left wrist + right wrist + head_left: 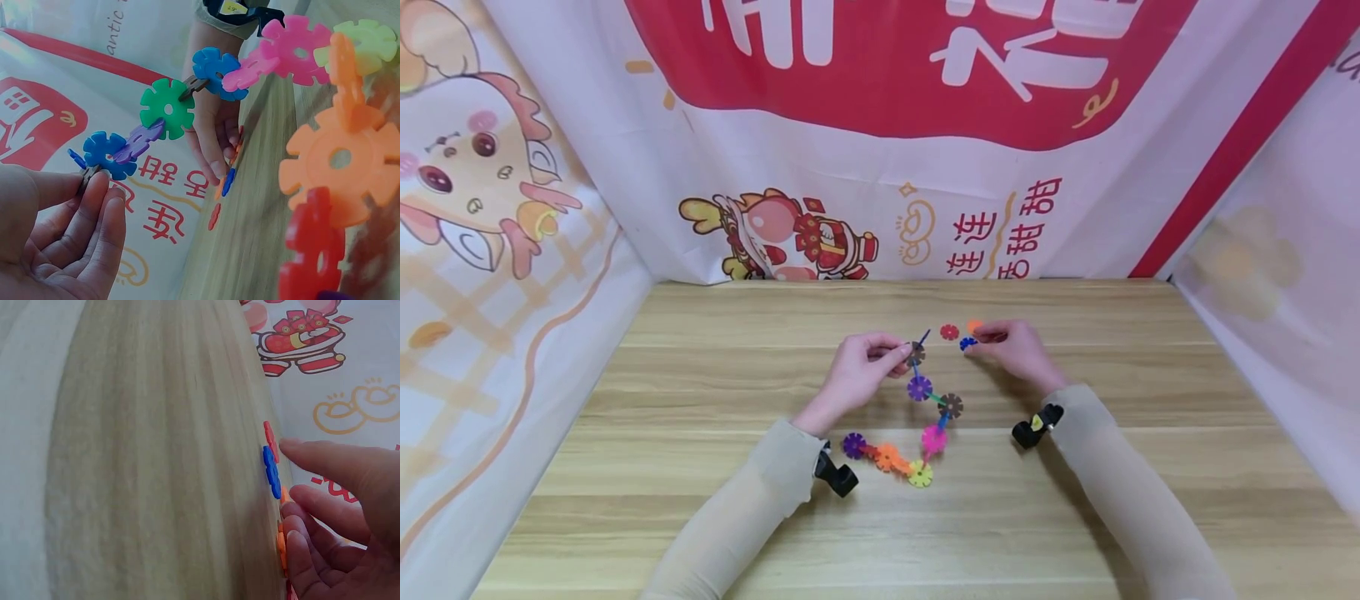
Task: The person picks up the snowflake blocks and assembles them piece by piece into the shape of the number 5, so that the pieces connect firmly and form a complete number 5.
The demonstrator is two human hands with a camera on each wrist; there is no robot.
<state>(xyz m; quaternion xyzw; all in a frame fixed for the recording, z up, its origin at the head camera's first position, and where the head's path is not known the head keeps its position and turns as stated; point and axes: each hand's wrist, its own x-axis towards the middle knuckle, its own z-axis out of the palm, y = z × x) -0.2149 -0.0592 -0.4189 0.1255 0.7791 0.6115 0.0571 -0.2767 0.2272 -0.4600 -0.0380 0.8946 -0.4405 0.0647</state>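
My left hand (861, 368) pinches a brown notched snowflake disc (917, 353) between thumb and fingers, at one end of a chain of linked discs. A small blue disc (76, 158) sticks out beyond that pinch. The chain bends through purple (919, 388), brown (950, 406), pink (934, 439), yellow (921, 474) and orange discs (886, 457) to a purple disc (854, 446) near the left wrist. My right hand (1021, 354) reaches low over loose discs, its fingers loosely bent right beside a blue disc (272, 472) and orange discs (281, 547).
A loose red disc (949, 332) lies just left of the blue and orange ones. The wooden table (737, 333) ends at a printed cloth backdrop (820, 150), with cloth walls on both sides. Black wrist mounts (1037, 425) sit on both sleeves.
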